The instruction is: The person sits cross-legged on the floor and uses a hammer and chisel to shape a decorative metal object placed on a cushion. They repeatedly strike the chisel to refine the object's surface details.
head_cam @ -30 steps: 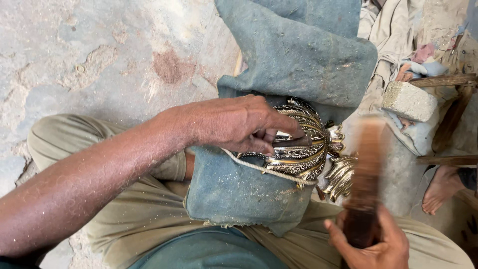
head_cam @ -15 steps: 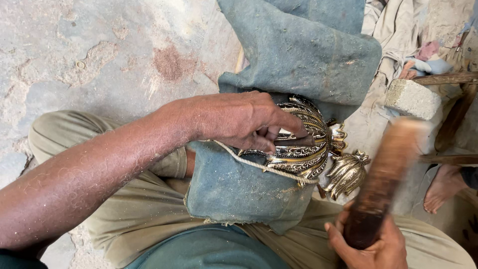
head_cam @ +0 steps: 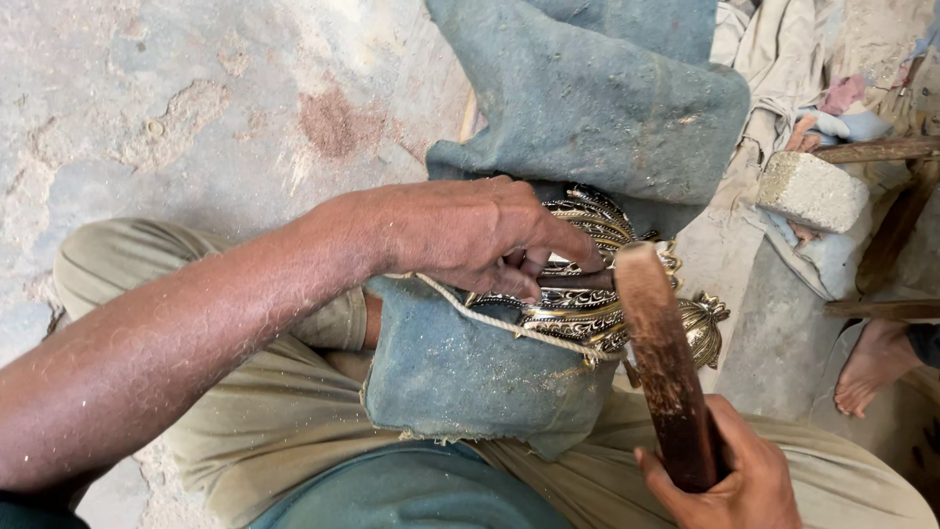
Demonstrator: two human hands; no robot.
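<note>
The left hand (head_cam: 470, 235) lies over an ornate brass piece (head_cam: 587, 294), its fingers curled and pinching a thin dark metal tool (head_cam: 578, 280) against the carved surface. The brass piece rests on a dusty blue-grey cloth (head_cam: 460, 372) across the person's lap, and a pale cord (head_cam: 490, 315) crosses it. The right hand (head_cam: 725, 480) is closed around a wooden stick (head_cam: 666, 362), whose top end touches the tool's end.
</note>
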